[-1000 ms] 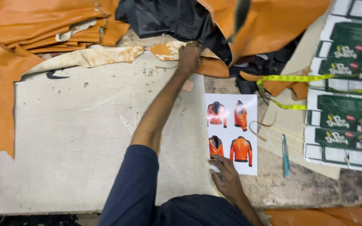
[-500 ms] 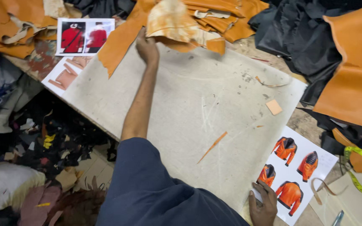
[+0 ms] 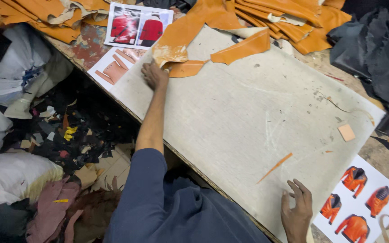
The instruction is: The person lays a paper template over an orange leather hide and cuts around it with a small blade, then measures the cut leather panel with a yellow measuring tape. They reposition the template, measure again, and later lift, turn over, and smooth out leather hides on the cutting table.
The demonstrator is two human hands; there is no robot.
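left hand (image 3: pixel 155 75) seemingly gripping orange leather (image 3: pixel 183 68) | right hand (image 3: pixel 297 215) flat on board (image 3: pixel 248 121)

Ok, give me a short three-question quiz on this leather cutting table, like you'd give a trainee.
1. True or false: the left hand rests on the orange leather piece.
2. What does the printed sheet beside the right hand show? A) orange jackets B) gloves C) shoes
3. What lies loose on the cutting board ahead of the right hand?

Key: 1 true; 2 A; 3 a thin orange leather sliver.
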